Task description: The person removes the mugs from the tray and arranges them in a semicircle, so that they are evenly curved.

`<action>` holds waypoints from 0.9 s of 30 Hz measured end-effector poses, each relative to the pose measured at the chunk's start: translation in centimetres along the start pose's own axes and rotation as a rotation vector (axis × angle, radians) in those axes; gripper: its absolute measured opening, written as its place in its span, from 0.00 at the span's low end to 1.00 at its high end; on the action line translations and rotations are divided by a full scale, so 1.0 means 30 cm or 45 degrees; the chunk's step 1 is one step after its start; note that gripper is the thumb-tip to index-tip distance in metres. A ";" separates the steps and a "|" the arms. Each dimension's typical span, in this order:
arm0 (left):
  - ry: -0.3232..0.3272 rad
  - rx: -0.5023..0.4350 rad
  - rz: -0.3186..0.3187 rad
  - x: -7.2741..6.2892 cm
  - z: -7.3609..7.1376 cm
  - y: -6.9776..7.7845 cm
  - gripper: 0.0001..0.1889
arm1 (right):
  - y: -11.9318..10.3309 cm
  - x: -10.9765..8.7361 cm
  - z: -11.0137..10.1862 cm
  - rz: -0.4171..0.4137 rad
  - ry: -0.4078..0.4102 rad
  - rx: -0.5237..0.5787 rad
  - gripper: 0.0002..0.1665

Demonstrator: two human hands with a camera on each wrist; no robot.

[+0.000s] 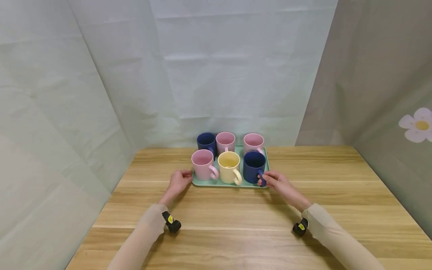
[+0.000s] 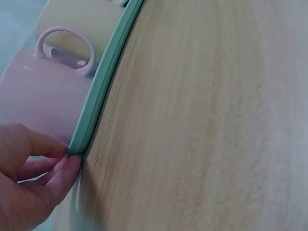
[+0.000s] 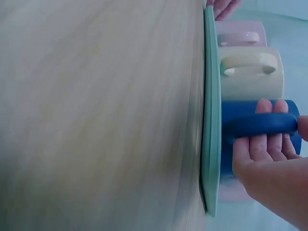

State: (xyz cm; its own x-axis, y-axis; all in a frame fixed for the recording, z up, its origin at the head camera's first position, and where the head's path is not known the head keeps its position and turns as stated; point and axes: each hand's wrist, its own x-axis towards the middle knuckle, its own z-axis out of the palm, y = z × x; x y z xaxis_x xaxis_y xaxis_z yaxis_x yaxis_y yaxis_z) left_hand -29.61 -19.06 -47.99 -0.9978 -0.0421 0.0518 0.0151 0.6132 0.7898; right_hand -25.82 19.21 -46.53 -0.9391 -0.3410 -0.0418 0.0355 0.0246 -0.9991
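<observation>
On a pale green tray (image 1: 209, 183) stand mugs in two rows. Along the front are a pink mug (image 1: 201, 170), a yellow mug (image 1: 227, 173) and a dark blue mug (image 1: 251, 170). My left hand (image 1: 179, 182) is at the tray's front left corner; in the left wrist view its thumb and fingers pinch the tray's rim (image 2: 103, 79) beside the pink mug (image 2: 43, 96). The right hand (image 1: 280, 184) holds the dark blue mug by its handle (image 3: 260, 125), with fingers passing through the loop in the right wrist view. That mug is upright, close over the tray.
Behind the front row are another dark blue mug (image 1: 205, 139), a pink mug (image 1: 225, 139) and, to the right, a further pink mug (image 1: 253, 141). The wooden table (image 1: 229, 228) reaches back to a pale hanging cloth (image 1: 229, 75).
</observation>
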 end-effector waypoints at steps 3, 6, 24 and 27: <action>0.001 -0.007 -0.002 0.001 0.001 0.003 0.16 | -0.002 0.007 0.016 -0.004 0.016 -0.042 0.23; 0.005 -0.013 -0.007 0.002 0.002 0.004 0.16 | -0.007 0.011 0.033 0.009 0.051 -0.081 0.22; 0.023 -0.003 -0.048 0.017 0.012 -0.014 0.15 | 0.003 -0.003 0.053 0.031 0.280 -0.032 0.16; 0.015 -0.006 -0.058 0.014 0.011 -0.018 0.16 | -0.001 -0.011 0.049 0.008 0.302 -0.038 0.16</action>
State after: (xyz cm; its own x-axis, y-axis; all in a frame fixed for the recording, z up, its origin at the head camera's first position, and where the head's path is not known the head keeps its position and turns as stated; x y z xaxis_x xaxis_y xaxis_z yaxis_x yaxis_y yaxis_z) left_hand -30.06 -19.15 -48.60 -0.9966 -0.0793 0.0225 -0.0303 0.6069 0.7942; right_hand -25.01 17.93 -46.51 -0.9931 -0.1102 -0.0406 0.0347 0.0546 -0.9979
